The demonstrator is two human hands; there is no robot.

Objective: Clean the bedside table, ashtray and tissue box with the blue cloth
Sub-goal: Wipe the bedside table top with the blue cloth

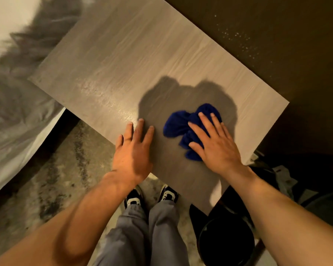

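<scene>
While flat right hand (215,148) presses it | blue cloth (183,125) bunched | left hand (133,152) flat on bedside table (108,70)

No legible text or labels anywhere.

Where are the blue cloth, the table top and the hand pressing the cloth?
blue cloth (178,125): head view, bunched left part.
bedside table (112,70): head view, bare top.
right hand (215,143): head view, back of hand.

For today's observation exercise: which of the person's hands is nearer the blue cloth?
Right. The right hand presses flat on the blue cloth; the left hand rests on the bedside table beside it, apart.
</scene>
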